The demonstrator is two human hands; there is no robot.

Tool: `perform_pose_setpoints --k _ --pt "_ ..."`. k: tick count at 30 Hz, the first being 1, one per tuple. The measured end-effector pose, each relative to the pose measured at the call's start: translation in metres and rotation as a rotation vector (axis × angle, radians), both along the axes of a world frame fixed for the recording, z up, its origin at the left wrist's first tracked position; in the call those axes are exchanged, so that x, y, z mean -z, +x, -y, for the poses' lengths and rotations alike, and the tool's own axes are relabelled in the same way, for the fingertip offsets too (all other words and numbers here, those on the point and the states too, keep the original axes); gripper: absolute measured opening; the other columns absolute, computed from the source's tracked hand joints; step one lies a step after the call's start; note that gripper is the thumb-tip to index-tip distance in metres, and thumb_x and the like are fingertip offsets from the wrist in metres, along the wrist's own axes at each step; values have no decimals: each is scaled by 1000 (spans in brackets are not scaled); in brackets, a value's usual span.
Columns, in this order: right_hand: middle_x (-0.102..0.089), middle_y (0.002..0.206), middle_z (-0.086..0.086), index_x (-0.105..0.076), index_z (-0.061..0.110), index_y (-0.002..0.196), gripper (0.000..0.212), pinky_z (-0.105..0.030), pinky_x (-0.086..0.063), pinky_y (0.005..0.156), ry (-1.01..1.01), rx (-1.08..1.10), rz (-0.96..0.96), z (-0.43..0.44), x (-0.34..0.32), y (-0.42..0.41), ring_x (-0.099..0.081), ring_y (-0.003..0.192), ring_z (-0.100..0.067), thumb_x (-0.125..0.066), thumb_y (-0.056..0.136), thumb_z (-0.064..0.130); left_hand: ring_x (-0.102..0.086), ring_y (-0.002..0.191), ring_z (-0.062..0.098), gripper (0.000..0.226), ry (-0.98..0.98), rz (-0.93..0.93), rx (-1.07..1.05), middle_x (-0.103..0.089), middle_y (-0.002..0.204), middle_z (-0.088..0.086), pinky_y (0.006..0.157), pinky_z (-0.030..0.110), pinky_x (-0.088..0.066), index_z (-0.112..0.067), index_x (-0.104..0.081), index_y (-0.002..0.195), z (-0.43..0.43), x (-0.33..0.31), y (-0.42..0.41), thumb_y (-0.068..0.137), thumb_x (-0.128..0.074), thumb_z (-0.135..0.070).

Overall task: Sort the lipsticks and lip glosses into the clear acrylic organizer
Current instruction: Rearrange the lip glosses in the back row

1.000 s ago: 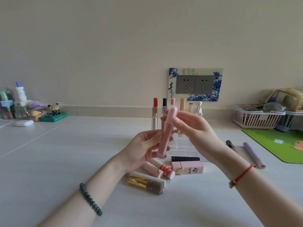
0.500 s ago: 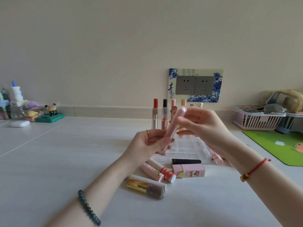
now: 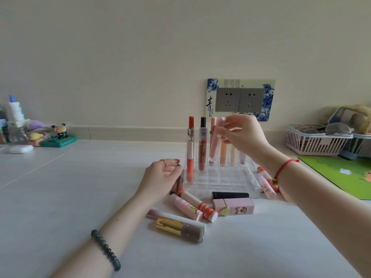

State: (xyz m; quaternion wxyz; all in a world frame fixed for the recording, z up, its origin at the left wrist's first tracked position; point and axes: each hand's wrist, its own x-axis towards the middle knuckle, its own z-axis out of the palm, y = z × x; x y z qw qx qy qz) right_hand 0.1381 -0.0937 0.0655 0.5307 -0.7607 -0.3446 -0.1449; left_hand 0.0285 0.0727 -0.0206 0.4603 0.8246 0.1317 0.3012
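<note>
Head view: right hand [image 3: 244,135] grip pinches a pink lip gloss [image 3: 216,140] near its cap; steady it upright, then lower it into the clear acrylic organizer [image 3: 224,177] below.

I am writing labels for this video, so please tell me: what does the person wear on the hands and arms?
Both forearms are bare, without sleeves. The left hand has a thin gold ring on one finger, and its wrist carries a dark green bead bracelet. The right hand shows no ring; its wrist has a thin red cord bracelet with a small gold charm.
</note>
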Motion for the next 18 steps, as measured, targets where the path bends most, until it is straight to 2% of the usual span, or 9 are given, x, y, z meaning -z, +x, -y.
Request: perform_pose_setpoints --k 2,5,8,11,13,16,18 --pt "-69 85 -5 -67 13 90 11 -38 -56 77 -31 23 14 -4 5 2 -66 78 -19 -65 80 14 -63 85 7 27 11 -30 2 -66 87 -4 84 19 -44 -14 -63 109 1 3 1 84 -59 -22" --pt "-69 87 -4 -67 13 92 13 -40 -55 79 -60 38 19 -7 12 4 -66 81 -19 -65 80 14 -64 87 12 27 20 -47 -5 -67 88 0 87 22 -46 -14 -63 109 1 4 2 83 -60 -23" --pt "-67 87 -4 -66 10 97 18 -38 -55 78 -87 49 38 -9 19 5 -65 81 -19 -65 80 14 -63 85 8 22 47 -60 -6 -66 86 -5 81 18 -43 -16 -66 104 1 6 2 83 -61 -22" --pt "-68 89 -6 -65 9 101 23 -32 -54 77 -101 61 37 -11 24 7 -64 79 -18 -66 79 13 -63 88 9 21 70 -60 -11 -68 93 -1 81 18 -43 -16 -68 102 1 6 2 83 -61 -20" --pt "-67 87 -5 -65 9 101 24 -32 -54 78 -104 60 27 -12 27 8 -64 79 -19 -67 78 13 -62 88 8 20 80 -53 -15 -68 94 -4 77 13 -43 -16 -68 101 1 6 2 83 -61 -19" --pt "-66 86 -4 -63 10 103 28 -33 -55 77 -92 67 5 -13 29 8 -65 78 -18 -69 77 15 -60 85 6 20 92 -44 -15 -66 91 -6 65 -2 -40 -15 -69 100 0 7 2 82 -62 -18" --pt "-65 86 -3 -60 10 104 30 -33 -55 75 -76 73 -11 -14 30 9 -65 77 -18 -69 76 16 -60 84 6 20 97 -42 -13 -68 92 -4 65 0 -39 -15 -68 100 0 7 2 82 -62 -18"
